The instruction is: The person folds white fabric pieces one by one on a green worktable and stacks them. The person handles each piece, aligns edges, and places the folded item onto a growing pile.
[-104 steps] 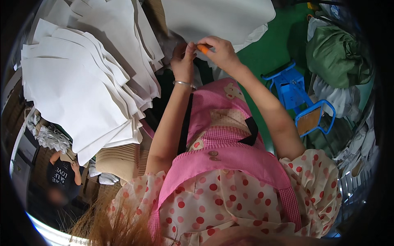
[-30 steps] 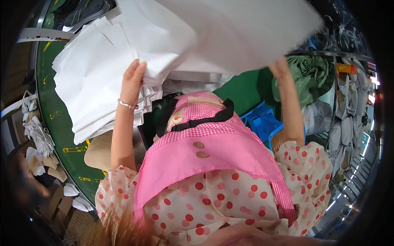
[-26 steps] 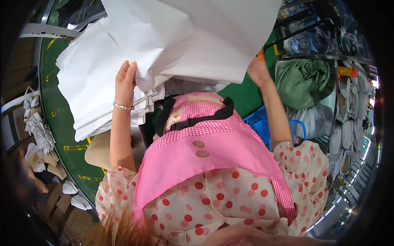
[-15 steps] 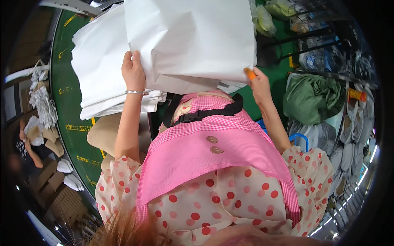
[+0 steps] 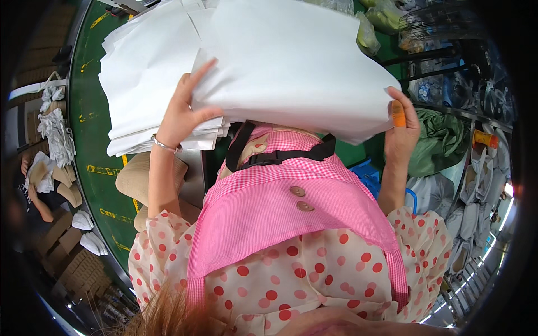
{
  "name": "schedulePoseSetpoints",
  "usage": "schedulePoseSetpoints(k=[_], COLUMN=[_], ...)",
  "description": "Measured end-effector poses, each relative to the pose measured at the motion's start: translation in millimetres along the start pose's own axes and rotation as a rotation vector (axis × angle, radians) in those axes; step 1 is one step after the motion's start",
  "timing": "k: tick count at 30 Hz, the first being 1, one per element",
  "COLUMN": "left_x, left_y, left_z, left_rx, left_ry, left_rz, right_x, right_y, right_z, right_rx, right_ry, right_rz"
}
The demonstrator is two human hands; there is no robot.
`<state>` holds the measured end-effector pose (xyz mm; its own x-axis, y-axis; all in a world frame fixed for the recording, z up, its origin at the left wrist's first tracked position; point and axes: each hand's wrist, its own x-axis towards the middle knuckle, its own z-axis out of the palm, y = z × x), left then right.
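Note:
A large white paper sheet (image 5: 297, 61) spreads in front of me, bowed along its near edge. To its left and beneath it lies a thick stack of white sheets (image 5: 145, 89) with uneven edges. My right hand (image 5: 402, 123) pinches the large sheet's right edge; an orange finger cover is on one of its digits. At the sheet's left side, my left hand (image 5: 188, 112) is spread, thumb apart from the fingers, over the stack's near part. Whether its fingertips touch the paper I cannot tell.
Beige rounded pieces (image 5: 148, 179) sit below the stack at left. Right of me are a dark green bag (image 5: 437, 148), a blue plastic item (image 5: 367, 176) and a black metal frame (image 5: 426, 61). Far left, a person (image 5: 36, 190) handles white and beige pieces near cardboard boxes (image 5: 61, 241).
My right hand has moved right with the sheet's edge, drawing the sheet rightward. My left hand has let go of the sheet's left side and spread its fingers.

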<state>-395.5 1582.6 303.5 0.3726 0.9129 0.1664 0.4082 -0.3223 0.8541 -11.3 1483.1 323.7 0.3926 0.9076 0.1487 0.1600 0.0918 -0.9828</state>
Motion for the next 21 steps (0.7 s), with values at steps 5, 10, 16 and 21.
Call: schedulePoseSetpoints(k=[5,10,16,21], left_x=[-15.3,-6.0,36.7,61.6], left_y=[-1.3,-5.9,-9.7,113.4], left_z=[1.5,-17.3,-85.2,-138.1], left_rx=[0.166,0.297,0.502,0.371], left_ry=[-0.060,0.088,0.225,0.528], left_rz=[-0.035,0.083,0.367,0.239], right_x=[7.6,18.8,62.8,118.7], right_y=[-62.5,-100.1,-135.3,-142.0], right_z=[11.7,28.5,48.5,50.9], right_rx=[-0.105,-0.886,-0.962,-0.811], right_ry=[-0.116,-0.162,-0.248,-0.039], right_rz=[-0.079,-0.517,-0.907,-0.975])
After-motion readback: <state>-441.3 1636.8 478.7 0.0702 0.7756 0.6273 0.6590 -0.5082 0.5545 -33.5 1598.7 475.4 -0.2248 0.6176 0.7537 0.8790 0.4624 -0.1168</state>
